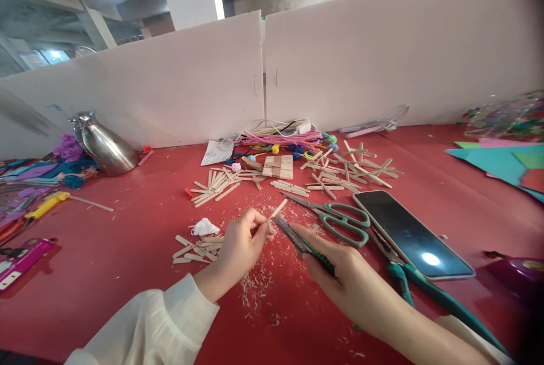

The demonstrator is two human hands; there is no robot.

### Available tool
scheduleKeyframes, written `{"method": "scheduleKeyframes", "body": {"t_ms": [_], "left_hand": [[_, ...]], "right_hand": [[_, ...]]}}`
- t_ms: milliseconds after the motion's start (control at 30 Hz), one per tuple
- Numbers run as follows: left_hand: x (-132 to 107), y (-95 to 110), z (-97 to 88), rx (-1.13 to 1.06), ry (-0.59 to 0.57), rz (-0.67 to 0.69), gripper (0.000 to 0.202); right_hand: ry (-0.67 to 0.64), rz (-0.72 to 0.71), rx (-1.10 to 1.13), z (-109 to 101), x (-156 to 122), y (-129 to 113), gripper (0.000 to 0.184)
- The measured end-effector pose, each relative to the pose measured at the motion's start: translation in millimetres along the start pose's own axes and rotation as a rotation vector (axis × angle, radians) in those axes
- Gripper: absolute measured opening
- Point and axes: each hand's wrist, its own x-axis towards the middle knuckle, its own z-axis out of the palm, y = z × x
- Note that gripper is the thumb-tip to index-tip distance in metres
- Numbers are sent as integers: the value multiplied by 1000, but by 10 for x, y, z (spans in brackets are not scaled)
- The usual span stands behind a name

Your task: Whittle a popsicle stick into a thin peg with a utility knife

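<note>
Between the thumb and fingers of my left hand (244, 251) is a wooden craft stick (278, 208), its far end pointing up and right. My right hand (346, 277) is closed round a green utility knife (293, 236) with its blade out. The blade's tip is beside the stick near my left fingertips; whether it touches cannot be made out. Wood shavings (257, 285) lie scattered on the red table (148, 263) beneath both hands. Left of my left hand, several short sticks (195, 249) lie in a pile by a crumpled white tissue (204, 226).
Green-handled scissors (346, 220), pliers (408, 277) and a phone (414, 234) lie to the right. Further back are loose sticks (216, 183), a bundle of sticks (278, 167) and pink cords (283, 138). A steel jug (106, 144) stands at left before a white partition (178, 87).
</note>
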Motion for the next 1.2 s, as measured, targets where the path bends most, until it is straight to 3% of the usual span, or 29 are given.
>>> {"method": "scheduleKeyframes", "body": {"t_ms": [167, 367, 567, 667, 733, 800, 900, 1033, 1200], "left_hand": [[11, -4, 13, 43, 5, -15, 19], [16, -49, 30, -21, -35, -41, 22], [7, -54, 51, -37, -23, -61, 22], [31, -26, 43, -123, -9, -109, 24], [52, -6, 23, -173, 8, -139, 24], [63, 10, 0, -220, -9, -172, 23], [43, 24, -17, -284, -96, -177, 20], [-25, 59, -7, -210, -212, -93, 17], [-67, 129, 9, -33, -308, -36, 16]], "right_hand": [[-51, 110, 58, 17, -3, -15, 49], [24, -18, 1, 47, -18, 8, 49], [-21, 75, 61, 52, -12, 23, 45], [-19, 42, 65, 48, -9, 20, 43], [43, -9, 73, 27, -1, 21, 41], [188, -4, 107, -15, 19, 34, 40], [326, 161, 206, -95, 66, 70, 24], [170, 345, 413, -140, 117, 97, 27], [24, 361, 514, -93, 141, 94, 21]]}}
